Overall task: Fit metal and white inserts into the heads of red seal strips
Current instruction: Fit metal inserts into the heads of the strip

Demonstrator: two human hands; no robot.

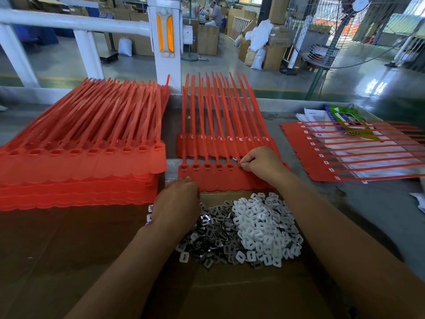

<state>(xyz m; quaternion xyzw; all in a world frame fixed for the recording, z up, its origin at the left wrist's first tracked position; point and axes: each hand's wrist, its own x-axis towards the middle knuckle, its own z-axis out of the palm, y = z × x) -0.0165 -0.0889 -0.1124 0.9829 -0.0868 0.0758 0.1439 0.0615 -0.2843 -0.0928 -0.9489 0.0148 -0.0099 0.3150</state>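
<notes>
A joined row of red seal strips [220, 178] lies in front of me, and several of its heads on the left hold metal inserts. My right hand [259, 163] pinches a small insert at the sixth head of that row. Over the left edge of a heap of metal inserts [213, 236], my left hand [177, 201] hovers palm down with fingers curled; what it holds is hidden. White inserts [264, 226] are heaped just to the right of the metal ones, on brown cardboard [241, 293].
A tall stack of red seal strips [78, 157] fills the left. Another row with white inserts [225, 143] lies behind the working row. A further sheet of strips [345, 153] rests on papers at the right. White railing and factory floor lie beyond.
</notes>
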